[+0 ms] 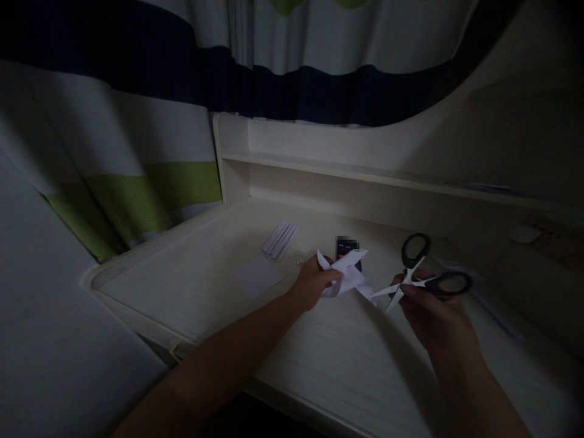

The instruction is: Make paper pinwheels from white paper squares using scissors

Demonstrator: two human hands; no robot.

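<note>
My left hand (314, 281) pinches a folded, cut piece of white paper (349, 278) above the desk, thumb on top. Several pointed flaps stick out from the paper on different sides. In my right hand (433, 310) is a pair of scissors (409, 278) with black handles, gripped near the pivot rather than through the finger loops. The blades point left, spread apart, with their tips close to the paper's right flap; whether they touch it I cannot tell. Behind the paper lies a dark phone (347, 248), partly hidden by it.
A flat square of paper (258, 277) and a bundle of folded paper strips (279, 239) lie on the white desk (182, 286) to the left. A raised shelf (319, 164) runs along the back, below striped curtains (292, 91). Thin items lie at the dim right side.
</note>
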